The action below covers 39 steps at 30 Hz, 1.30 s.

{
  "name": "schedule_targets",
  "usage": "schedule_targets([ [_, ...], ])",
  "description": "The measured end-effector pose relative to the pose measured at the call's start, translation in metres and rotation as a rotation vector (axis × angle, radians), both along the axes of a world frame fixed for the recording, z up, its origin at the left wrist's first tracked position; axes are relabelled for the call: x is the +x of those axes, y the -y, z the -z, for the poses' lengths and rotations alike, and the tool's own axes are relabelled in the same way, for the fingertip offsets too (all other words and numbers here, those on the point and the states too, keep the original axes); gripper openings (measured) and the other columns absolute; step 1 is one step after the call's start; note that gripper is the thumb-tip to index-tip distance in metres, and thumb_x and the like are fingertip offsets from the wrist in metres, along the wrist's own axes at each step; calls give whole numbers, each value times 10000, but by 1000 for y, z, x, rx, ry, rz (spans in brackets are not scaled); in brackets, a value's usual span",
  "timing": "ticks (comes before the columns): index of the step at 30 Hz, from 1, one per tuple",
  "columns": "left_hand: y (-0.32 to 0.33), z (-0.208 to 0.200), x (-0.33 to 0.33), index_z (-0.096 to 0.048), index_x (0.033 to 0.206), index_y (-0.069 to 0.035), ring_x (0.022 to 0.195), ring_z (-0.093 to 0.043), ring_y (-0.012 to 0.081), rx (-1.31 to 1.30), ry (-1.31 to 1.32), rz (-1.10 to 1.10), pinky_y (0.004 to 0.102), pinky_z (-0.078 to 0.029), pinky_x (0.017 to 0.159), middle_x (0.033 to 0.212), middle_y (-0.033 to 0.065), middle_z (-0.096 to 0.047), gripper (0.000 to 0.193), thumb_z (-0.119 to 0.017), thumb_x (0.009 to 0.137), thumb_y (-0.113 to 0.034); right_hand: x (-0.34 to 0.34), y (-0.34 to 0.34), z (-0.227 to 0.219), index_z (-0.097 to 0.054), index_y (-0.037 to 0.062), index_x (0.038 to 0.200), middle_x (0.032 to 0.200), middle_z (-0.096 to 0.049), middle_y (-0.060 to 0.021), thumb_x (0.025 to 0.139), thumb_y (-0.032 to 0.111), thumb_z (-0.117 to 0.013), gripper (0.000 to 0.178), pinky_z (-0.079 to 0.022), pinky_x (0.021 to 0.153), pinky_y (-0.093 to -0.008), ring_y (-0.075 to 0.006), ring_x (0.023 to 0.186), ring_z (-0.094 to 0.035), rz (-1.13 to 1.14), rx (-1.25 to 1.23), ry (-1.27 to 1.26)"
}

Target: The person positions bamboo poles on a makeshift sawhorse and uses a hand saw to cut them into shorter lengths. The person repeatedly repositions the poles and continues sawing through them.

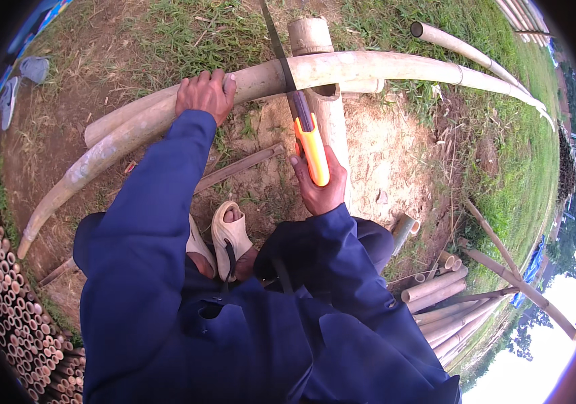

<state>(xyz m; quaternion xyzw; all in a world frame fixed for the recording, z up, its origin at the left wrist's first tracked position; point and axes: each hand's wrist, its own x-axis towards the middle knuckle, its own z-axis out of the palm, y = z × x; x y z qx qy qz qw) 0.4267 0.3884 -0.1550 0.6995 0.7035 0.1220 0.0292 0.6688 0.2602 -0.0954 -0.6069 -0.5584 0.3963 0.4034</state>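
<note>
A long, thick bamboo pole (375, 67) lies crosswise in front of me, looking curved through the lens. My left hand (206, 95) is wrapped over it, left of the saw. My right hand (320, 185) is closed around the orange-yellow handle of a hand saw (311, 149). Its dark blade lies across the pole and points away from me; whether it has cut in cannot be made out. Below the pole, another bamboo piece (328, 124) points toward me, and a thick bamboo end (309, 35) shows just beyond.
Stacked bamboo (12, 289) fills the lower left, with cut lengths (436, 289) at the lower right. Another pole (456, 46) lies at the far right. A split strip (241, 167) rests on the ground near my sandals (230, 232). Shoes (10, 101) lie at far left.
</note>
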Motion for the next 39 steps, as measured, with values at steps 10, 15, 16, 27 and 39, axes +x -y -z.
schedule_targets([
  [10, 0, 1, -10, -709, 1113, -93, 925, -705, 367, 4, -19, 29, 476, -490, 949, 1019, 175, -723, 429, -465, 1060, -443, 38, 111, -106, -645, -28, 1342, 785, -688, -101, 873, 113, -822, 521, -536, 703, -292, -134, 711, -646, -95, -359, 39],
  [15, 0, 8, -1, -704, 1116, -96, 925, -703, 368, 26, 2, 33, 478, -490, 947, 1013, 166, -719, 433, -463, 1060, -451, 42, 77, -92, -678, -56, 1257, 872, -744, -157, 939, 84, -736, 351, -553, 722, -306, -151, 768, -711, -56, -252, 15],
  [16, 0, 10, 0, -705, 1112, -95, 924, -702, 367, 16, 4, 55, 479, -490, 946, 1014, 166, -720, 433, -463, 1060, -450, 35, 29, -80, -705, -60, 1057, 739, -694, -126, 964, 78, -706, 167, -515, 624, -327, -140, 641, -615, -78, -332, 68],
  [27, 8, 6, -7, -709, 1098, -89, 907, -698, 352, 48, -34, 20, 460, -487, 926, 982, 165, -723, 435, -458, 1061, -443, 50, 129, -115, -649, -35, 1353, 998, -761, -184, 947, 69, -697, 421, -570, 824, -331, -239, 909, -769, -143, -204, 208],
  [39, 1, -2, -10, -693, 1135, -120, 987, -692, 341, -40, -60, 22, 459, -474, 948, 1057, 148, -722, 407, -433, 1077, -428, 42, 104, -84, -692, -28, 1216, 845, -723, -168, 932, 74, -728, 304, -553, 737, -356, -246, 780, -731, -65, -288, 99],
])
